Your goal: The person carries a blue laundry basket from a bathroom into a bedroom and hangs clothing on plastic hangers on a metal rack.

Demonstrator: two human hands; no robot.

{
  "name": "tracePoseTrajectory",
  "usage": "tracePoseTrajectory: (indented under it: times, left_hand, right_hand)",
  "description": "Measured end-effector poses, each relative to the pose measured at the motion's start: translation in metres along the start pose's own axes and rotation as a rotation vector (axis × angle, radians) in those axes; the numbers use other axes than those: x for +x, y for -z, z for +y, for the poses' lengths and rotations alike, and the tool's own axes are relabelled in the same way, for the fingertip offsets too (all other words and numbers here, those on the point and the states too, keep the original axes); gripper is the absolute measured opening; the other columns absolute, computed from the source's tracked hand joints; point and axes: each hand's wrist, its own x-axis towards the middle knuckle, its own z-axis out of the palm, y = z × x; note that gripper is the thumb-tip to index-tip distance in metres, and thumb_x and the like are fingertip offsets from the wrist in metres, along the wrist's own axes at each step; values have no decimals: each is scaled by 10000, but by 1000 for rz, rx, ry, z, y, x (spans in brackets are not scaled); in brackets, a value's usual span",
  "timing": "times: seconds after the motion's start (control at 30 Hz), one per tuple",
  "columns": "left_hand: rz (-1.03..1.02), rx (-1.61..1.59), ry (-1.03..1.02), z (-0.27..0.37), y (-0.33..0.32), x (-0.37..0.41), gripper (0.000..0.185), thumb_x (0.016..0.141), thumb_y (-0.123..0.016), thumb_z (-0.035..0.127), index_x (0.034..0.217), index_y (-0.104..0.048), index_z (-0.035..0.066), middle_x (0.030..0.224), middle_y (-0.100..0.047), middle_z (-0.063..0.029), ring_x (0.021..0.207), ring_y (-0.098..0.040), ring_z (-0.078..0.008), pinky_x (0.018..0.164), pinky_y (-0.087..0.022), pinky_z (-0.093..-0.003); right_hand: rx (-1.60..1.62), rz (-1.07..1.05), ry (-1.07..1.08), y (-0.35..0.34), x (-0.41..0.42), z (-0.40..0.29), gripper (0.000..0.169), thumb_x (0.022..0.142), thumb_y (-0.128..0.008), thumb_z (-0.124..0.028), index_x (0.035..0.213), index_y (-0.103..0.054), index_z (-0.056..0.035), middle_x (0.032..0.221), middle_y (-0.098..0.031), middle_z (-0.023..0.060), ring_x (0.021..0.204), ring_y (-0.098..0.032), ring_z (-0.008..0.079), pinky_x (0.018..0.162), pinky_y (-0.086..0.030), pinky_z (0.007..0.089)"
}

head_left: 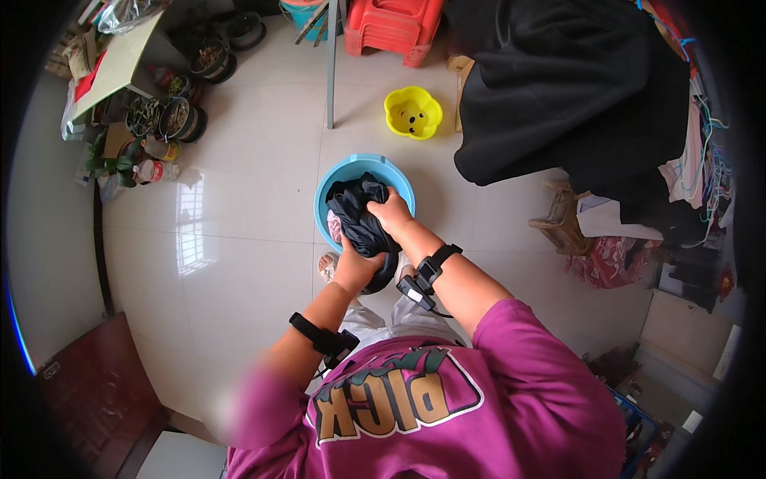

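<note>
A bundle of dark cloth (pixel 366 224) is gripped between my two hands over a light-blue plastic basin (pixel 402 175). My left hand (pixel 358 266) holds its near lower side, with part of the cloth hanging down towards my feet. On the upper right side, my right hand (pixel 391 214) has its thumb and fingers closed on the cloth. More dark fabric and a pink cloth (pixel 334 226) lie in the basin, partly hidden by the bundle. Black straps with small devices circle both forearms.
A yellow flower-shaped basin (pixel 413 112) stands beyond the blue one. Red plastic stools (pixel 392 27) are stacked farther back, near a grey metal pole (pixel 331 72). Large black fabric (pixel 562 102) and a wooden stool (pixel 559 221) are at right; potted plants (pixel 178 118) and bottles stand left.
</note>
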Motion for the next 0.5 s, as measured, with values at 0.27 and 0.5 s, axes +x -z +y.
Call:
tracePoseTrajectory:
  times: [0.27, 0.5]
  left_hand:
    - [-482, -620, 185, -22, 59, -17, 345, 738, -598, 185, 1030, -529, 13, 917, -597, -76, 809, -586, -173, 743, -470, -300]
    - [-434, -563, 234, -36, 139, -47, 326, 756, -580, 197, 1011, -537, -1, 893, -604, -75, 777, -589, -160, 706, -477, -281]
  right_hand:
    - [347, -300, -77, -31, -37, -1, 481, 793, -559, -305, 1127, -442, 20, 1010, -542, 107, 879, -528, 167, 764, -432, 298]
    - [333, -279, -22, -121, -58, -14, 526, 764, -549, -372, 1089, -461, 31, 959, -573, 175, 893, -550, 257, 779, -425, 335]
